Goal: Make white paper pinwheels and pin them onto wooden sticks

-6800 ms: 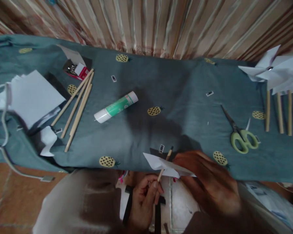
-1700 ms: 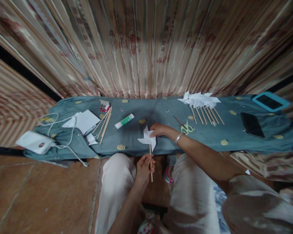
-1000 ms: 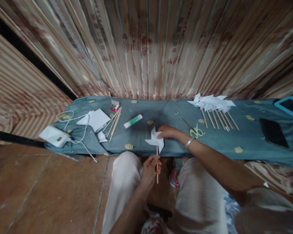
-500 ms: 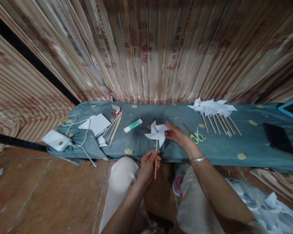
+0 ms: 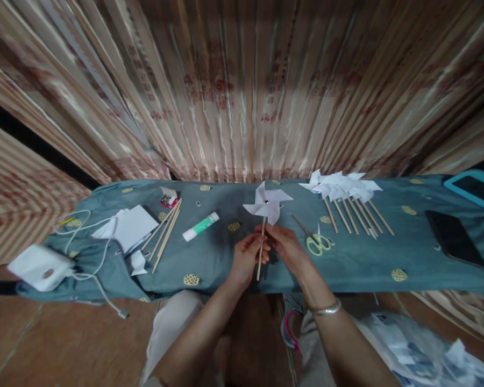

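I record a green-labelled white tube (image 5: 200, 226) whose print is too small for me to read. The pinwheel (image 5: 272, 207) is held above the near part of the cloth (image 5: 221, 263), blades away from the person, stick (image 5: 260, 267) pointing back, its long axis leaning slightly right. The left hand (image 5: 244, 260) pinches the stick; the right hand (image 5: 289, 250) meets it below the blades, grip unclear to me.

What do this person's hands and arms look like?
The left hand and right hand are bare, without gloves. A shiny, silver-coloured bracelet circles the right forearm near the wrist; none shows on the left. No sleeve reaches either wrist.
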{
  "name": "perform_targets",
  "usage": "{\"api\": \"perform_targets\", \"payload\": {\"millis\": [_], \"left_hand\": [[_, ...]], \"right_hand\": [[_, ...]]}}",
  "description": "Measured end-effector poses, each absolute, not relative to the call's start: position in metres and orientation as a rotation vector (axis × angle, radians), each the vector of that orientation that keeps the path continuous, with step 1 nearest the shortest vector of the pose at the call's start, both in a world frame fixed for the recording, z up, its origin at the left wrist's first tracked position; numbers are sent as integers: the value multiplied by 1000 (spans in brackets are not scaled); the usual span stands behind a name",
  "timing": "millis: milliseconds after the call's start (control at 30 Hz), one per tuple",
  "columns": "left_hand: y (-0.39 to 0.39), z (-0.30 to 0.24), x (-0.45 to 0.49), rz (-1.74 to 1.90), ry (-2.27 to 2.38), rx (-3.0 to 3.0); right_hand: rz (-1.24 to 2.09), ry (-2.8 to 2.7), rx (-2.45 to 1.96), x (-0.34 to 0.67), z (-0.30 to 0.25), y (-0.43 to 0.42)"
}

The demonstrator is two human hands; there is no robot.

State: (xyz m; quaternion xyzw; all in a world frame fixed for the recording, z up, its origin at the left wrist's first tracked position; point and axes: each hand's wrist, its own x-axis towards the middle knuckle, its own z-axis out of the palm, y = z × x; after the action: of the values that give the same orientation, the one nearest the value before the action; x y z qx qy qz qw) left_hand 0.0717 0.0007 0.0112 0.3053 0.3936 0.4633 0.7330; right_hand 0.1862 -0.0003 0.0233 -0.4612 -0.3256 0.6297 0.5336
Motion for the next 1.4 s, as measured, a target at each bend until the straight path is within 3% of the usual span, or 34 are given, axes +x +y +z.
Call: {"api": "perform_targets", "payload": {"millis": [700,1033,1400], "left_hand": [[5,6,55,902,956,652],[0,6,55,828,980,662],[8,-1,52,955,1074,780]], "right_hand": [[1336,-804,-1381,196,18,17],[808,-661,-1315,246,25,37],[872,-728,-1316,235,31,31]]}}
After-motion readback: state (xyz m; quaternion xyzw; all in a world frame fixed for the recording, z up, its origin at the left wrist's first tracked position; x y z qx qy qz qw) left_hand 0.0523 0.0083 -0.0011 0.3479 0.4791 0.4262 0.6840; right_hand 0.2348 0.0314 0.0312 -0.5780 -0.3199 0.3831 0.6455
